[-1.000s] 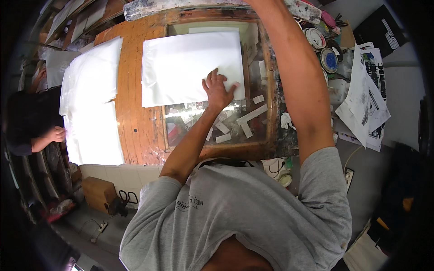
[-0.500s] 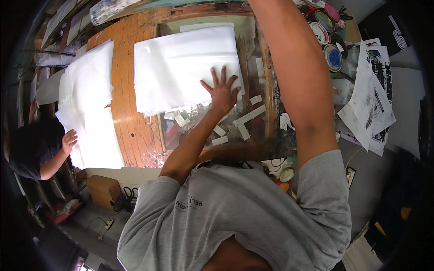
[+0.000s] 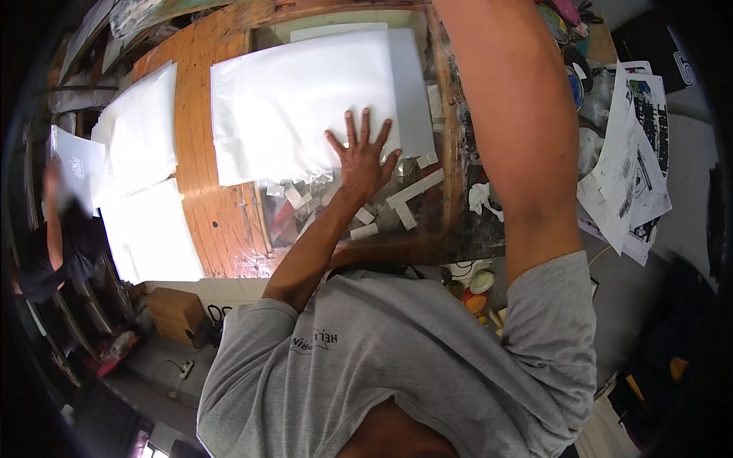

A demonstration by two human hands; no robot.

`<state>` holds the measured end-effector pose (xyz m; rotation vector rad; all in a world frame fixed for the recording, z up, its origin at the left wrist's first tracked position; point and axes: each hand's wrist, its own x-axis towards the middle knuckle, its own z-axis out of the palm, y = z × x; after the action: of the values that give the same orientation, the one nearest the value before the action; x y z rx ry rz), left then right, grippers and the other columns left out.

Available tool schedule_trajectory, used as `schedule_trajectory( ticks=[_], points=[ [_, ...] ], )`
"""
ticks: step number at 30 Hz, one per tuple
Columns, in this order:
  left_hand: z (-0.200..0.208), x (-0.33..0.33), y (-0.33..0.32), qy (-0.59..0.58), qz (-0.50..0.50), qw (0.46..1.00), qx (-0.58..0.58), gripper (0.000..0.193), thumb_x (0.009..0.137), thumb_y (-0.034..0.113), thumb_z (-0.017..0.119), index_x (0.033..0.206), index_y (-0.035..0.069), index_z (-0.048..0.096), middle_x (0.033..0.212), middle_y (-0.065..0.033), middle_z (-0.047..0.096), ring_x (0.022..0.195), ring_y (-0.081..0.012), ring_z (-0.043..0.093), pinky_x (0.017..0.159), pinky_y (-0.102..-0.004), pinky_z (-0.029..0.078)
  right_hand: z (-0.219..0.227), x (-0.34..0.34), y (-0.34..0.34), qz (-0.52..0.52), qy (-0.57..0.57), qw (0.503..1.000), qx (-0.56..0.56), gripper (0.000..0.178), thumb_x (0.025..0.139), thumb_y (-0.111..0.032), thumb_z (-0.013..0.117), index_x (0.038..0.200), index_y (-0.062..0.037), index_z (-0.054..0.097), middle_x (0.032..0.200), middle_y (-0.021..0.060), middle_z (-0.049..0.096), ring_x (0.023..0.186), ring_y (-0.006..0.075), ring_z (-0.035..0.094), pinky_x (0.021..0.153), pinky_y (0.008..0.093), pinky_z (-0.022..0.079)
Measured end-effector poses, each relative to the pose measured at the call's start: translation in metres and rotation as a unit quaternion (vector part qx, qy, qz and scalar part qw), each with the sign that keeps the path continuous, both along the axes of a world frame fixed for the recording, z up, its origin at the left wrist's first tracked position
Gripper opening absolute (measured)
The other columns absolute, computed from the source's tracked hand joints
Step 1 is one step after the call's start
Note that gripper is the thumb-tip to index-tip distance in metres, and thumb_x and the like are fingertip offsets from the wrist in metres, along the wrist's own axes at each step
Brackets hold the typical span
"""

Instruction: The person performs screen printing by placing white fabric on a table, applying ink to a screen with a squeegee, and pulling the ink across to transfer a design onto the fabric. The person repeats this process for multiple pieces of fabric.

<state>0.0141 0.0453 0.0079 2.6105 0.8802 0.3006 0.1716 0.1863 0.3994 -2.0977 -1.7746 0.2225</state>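
Wooden table (image 3: pixel 200 107), white sheets (image 3: pixel 290 107) under left fingers (image 3: pixel 366 126)

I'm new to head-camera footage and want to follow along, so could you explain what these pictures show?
There's no machine here, just a person's bare hands. All the pictures come from one wide fisheye camera worn on the person's head, looking down, which is why straight edges bend.

The left hand lies spread on a stack of white sheets, gripping nothing. The right arm runs out past the top edge, so the right hand is hidden and I can't tell what it holds.

The sheets lie over a wood-framed panel, where pale strips show. More white sheets lie to the left on the wooden table. At far left, another person has a hand at a pale printed sheet.
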Motion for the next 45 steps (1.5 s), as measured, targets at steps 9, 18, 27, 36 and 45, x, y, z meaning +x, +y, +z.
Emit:
schedule_trajectory(
  ticks=[9, 18, 27, 36, 45],
  points=[
    [-0.012, -0.014, -0.010, -0.012, 0.004, 1.000, 0.024, 0.061, 0.097, 0.046, 0.060, 0.150, 0.018, 0.051, 0.165, -0.0161, 0.027, 0.155, -0.0431, 0.012, 0.110, -0.0831, 0.002, 0.028, -0.014, 0.042, -0.128, 0.072, 0.947, -0.284, 0.073, 0.106, -0.055, 0.039, 0.094, 0.0075, 0.074, 0.105, 0.0300, 0.072, 0.103, 0.0403, 0.069, 0.097, 0.0531, 0.051],
    [-0.010, -0.015, 0.003, -0.024, -0.040, 0.998, 0.034, 0.062, 0.095, 0.048, 0.061, 0.149, 0.017, 0.052, 0.164, -0.0135, 0.029, 0.156, -0.0382, 0.015, 0.111, -0.0819, 0.006, -0.038, 0.001, 0.004, 0.000, -0.011, 0.999, 0.049, 0.078, 0.104, -0.062, 0.041, 0.078, 0.0050, 0.073, 0.086, 0.0268, 0.071, 0.082, 0.0372, 0.070, 0.097, 0.0565, 0.048],
    [-0.023, -0.020, -0.002, -0.011, -0.045, 0.998, 0.041, 0.064, 0.100, 0.053, 0.052, 0.151, 0.015, 0.049, 0.166, -0.0179, 0.026, 0.157, -0.0362, 0.011, 0.115, -0.0780, 0.003, -0.032, -0.009, -0.008, -0.003, -0.028, 0.999, 0.031, 0.082, 0.103, -0.067, 0.037, 0.084, 0.0004, 0.079, 0.088, 0.0210, 0.074, 0.089, 0.0343, 0.070, 0.087, 0.0511, 0.053],
    [-0.016, -0.021, -0.009, -0.002, -0.057, 0.998, 0.022, 0.061, 0.102, 0.049, 0.050, 0.149, 0.010, 0.050, 0.164, -0.0184, 0.030, 0.156, -0.0360, 0.015, 0.116, -0.0769, 0.001, -0.048, 0.010, 0.010, -0.005, -0.093, 0.993, 0.072, 0.081, 0.101, -0.068, 0.040, 0.086, 0.0016, 0.078, 0.102, 0.0238, 0.073, 0.093, 0.0383, 0.070, 0.092, 0.0521, 0.053],
    [0.046, -0.035, -0.006, -0.234, 0.035, 0.953, -0.188, 0.048, 0.099, 0.031, 0.066, 0.139, 0.006, 0.058, 0.139, -0.0150, 0.062, 0.139, -0.0281, 0.051, 0.121, -0.0676, 0.007, -0.069, -0.013, -0.031, -0.011, -0.059, 0.997, 0.053, 0.073, 0.095, -0.069, 0.053, 0.084, -0.0002, 0.075, 0.065, 0.0168, 0.067, 0.060, 0.0267, 0.066, 0.060, 0.0425, 0.054]
  ],
)
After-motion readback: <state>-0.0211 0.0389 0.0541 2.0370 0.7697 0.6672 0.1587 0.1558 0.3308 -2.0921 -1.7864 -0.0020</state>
